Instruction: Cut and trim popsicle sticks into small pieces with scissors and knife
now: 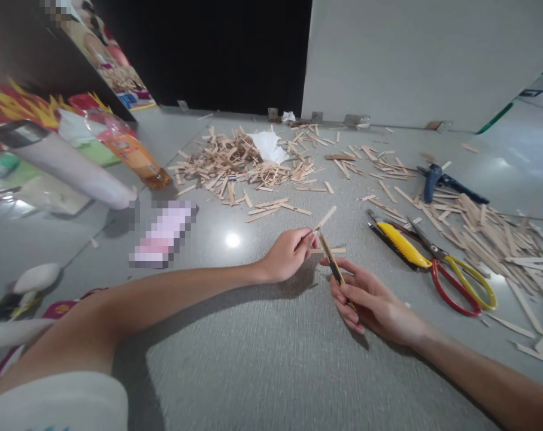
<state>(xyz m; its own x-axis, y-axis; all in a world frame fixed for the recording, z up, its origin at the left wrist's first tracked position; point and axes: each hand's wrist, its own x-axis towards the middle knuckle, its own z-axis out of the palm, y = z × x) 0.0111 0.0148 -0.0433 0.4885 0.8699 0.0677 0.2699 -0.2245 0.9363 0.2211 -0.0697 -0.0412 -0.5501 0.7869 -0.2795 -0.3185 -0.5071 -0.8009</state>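
Near the middle of the table, my left hand [290, 254] pinches a short flat wooden stick [326, 219] that slants up and to the right. My right hand [365, 299] is wrapped round a slim utility knife [332, 262], black and yellow, its tip against or very close to the stick by my left fingers. Another wooden stick [338, 251] lies behind the knife, level with my left fingertips. Whether the blade cuts into the wood is too small to tell.
A heap of cut wooden sticks [226, 161] lies ahead, with more sticks [487, 233] at right. Scissors [460, 281], a yellow-handled cutter [399, 242] and blue-handled pliers [433, 182] rest right. A bottle [134, 158], tumbler [69, 161] and blurred-out phone [163, 233] are left. Panels [415, 60] stand behind.
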